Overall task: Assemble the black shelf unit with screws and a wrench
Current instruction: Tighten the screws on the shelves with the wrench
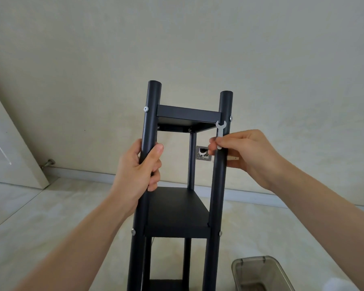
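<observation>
The black shelf unit (177, 213) stands upright in front of me, with round black posts and flat black shelves. Silver screw heads (145, 109) show on the posts at each shelf level. My left hand (140, 166) grips the front left post below the top shelf. My right hand (240, 152) pinches a small flat silver wrench (220, 131) by its handle. The wrench's open jaw points up, just beside the front right post and a little below and left of the screw (231, 118) there.
A clear grey plastic bin (261, 274) sits on the floor at the lower right. A pale wall stands close behind the shelf, with a metal wall plate (202, 153) low on it. A white door (8, 143) and its doorstop (48, 163) are at the left.
</observation>
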